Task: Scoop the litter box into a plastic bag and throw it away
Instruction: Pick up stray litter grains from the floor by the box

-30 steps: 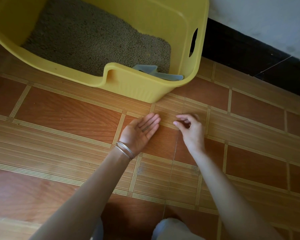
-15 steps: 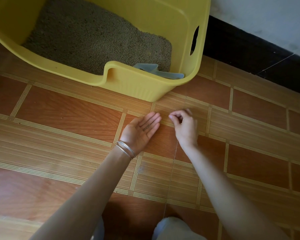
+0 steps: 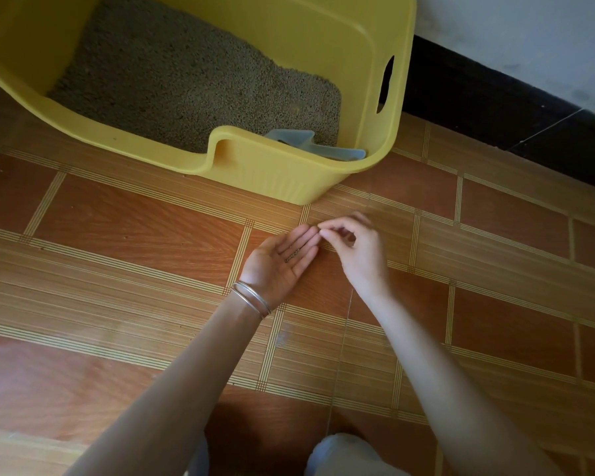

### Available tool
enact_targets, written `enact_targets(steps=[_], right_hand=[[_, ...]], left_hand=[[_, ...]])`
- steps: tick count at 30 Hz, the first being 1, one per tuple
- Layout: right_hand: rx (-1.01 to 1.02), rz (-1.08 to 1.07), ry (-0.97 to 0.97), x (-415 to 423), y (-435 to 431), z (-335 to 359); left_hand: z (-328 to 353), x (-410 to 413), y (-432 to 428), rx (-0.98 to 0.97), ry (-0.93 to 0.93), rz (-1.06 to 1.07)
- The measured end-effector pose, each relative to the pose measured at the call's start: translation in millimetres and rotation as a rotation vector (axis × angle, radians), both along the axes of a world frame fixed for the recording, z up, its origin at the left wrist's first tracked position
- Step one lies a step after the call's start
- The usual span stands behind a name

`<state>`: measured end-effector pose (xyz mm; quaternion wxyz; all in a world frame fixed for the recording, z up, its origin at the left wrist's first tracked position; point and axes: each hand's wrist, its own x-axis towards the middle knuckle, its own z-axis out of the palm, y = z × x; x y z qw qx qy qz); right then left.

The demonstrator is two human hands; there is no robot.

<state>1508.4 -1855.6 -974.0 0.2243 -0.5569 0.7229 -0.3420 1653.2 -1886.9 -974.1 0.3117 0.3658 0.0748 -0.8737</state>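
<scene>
Litter grains [image 3: 293, 253], a short dark line of strays, lie across the fingers of your left hand [image 3: 282, 262], which is turned palm up and flat, fingers straight, at centre frame. Your right hand [image 3: 354, 249] meets those fingertips from the right, thumb and forefinger closed in a pinch, by the look of it on one more grain too small to make out. Two thin bangles [image 3: 251, 298] ring the left wrist just below the palm. Under both hands run patterned orange floor tiles [image 3: 134, 235]; whether the hands touch them, the view does not settle.

Just above the hands stands the yellow litter box [image 3: 282, 173], filling the upper left of the frame, its low entry notch facing you and a grey-brown litter bed [image 3: 193, 80] inside. A pale grey scoop [image 3: 299, 140] lies in the box's near right corner. Black skirting [image 3: 495, 108] and a white wall [image 3: 512, 29] close the upper right. No plastic bag shows anywhere in frame.

The step in hand appears to be gathering spilled grains off the floor. To do it well, keep your left palm level and slightly cupped so nothing rolls off. Release each pinch over the middle of the palm rather than at the fingertips, and carry the hand low when you go to tip it out. Whether the scooping proper is done, the frame does not say.
</scene>
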Motion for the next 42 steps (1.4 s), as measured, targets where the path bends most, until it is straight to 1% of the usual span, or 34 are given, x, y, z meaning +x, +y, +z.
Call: enact_targets(steps=[2,4,7,12,14,16,17,18,19,21,23,25,29,31,35,42], right_hand=[[-0.019,-0.107,0.098,-4.3,-2.6,-7.9],[0.003,-0.151,0.119,-7.2,-4.2,-14.5],[0.069,-0.155,0.135,-7.2,-4.0,-18.1],[0.019,-0.141,0.218,-4.5,-2.6,-18.5],[0.043,-0.117,0.290,-2.1,-1.5,-20.4],[0.109,-0.094,0.385,0.0,-1.4,-21.6],[0.119,-0.093,0.382,0.4,-1.7,-21.1],[0.104,-0.096,0.320,0.5,-1.7,-18.8],[0.064,-0.091,0.219,1.5,-1.0,-14.9],[-0.010,-0.020,0.039,8.2,4.0,-5.5],[-0.007,0.074,-0.023,19.8,11.6,2.2],[-0.010,0.057,-0.013,23.5,17.2,1.4],[-0.018,-0.212,0.026,-4.8,14.3,-10.3],[0.022,-0.271,0.070,-21.7,9.5,-13.7],[0.073,-0.254,0.101,-34.9,-1.4,-14.4],[0.031,-0.241,0.120,-34.1,-10.5,-15.0]], left_hand=[[0.9,0.5,-0.1,0.000,0.007,-0.010],[1.7,0.3,-0.3,0.000,0.010,-0.014],[1.8,0.4,-0.5,0.000,0.009,-0.019],[1.3,0.6,-0.4,-0.004,0.013,-0.020],[0.9,0.3,-0.3,-0.006,0.014,-0.019],[0.5,0.5,-0.4,-0.009,0.012,-0.018],[0.5,0.4,-0.6,-0.011,0.010,-0.018],[0.9,0.0,-0.5,-0.011,0.008,-0.017],[0.7,-0.4,-0.3,-0.012,0.007,-0.013],[-0.9,-0.5,-0.2,-0.018,0.004,-0.007],[-3.4,0.2,-0.5,-0.034,-0.010,-0.013],[-4.7,-0.1,-0.9,-0.037,-0.016,-0.013],[-2.0,-0.7,-0.2,-0.015,0.018,-0.016],[-1.0,-0.3,0.1,-0.014,0.018,-0.024],[-0.3,-0.2,-0.7,-0.009,0.013,-0.023],[1.4,-0.5,-0.9,-0.011,0.005,-0.027]])
